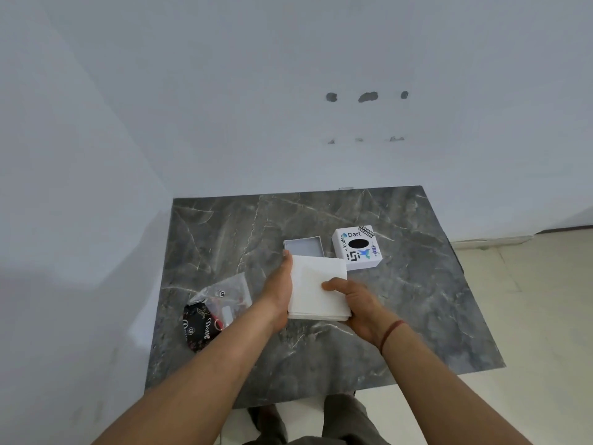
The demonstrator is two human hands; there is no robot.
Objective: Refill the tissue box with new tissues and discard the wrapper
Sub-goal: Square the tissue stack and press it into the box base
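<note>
The stack of tissues (pixel 316 289) sits at the centre of the frame, held above the table between both hands. The left hand (pixel 278 292) lies flat along its left edge with fingers pressed together; the right hand (pixel 354 300) clamps the lower right corner, thumb on top, fingers underneath.

The sheets are loose and floppy, so I'd guess they could fan out or slide apart if the grip slackens, or buckle if pushed skew into the open box tray (pixel 304 246) just above. The stickered lid (pixel 357 247) stands beside it, to the right. The clear wrapper (pixel 224 293) lies at the left, on a black printed pouch (pixel 199 326), not yet discarded.

The table (pixel 417 316) is dark grey marble-look, set in a corner of pale walls (pixel 224 91); pale floor tiles (pixel 529 316) show at right.
</note>
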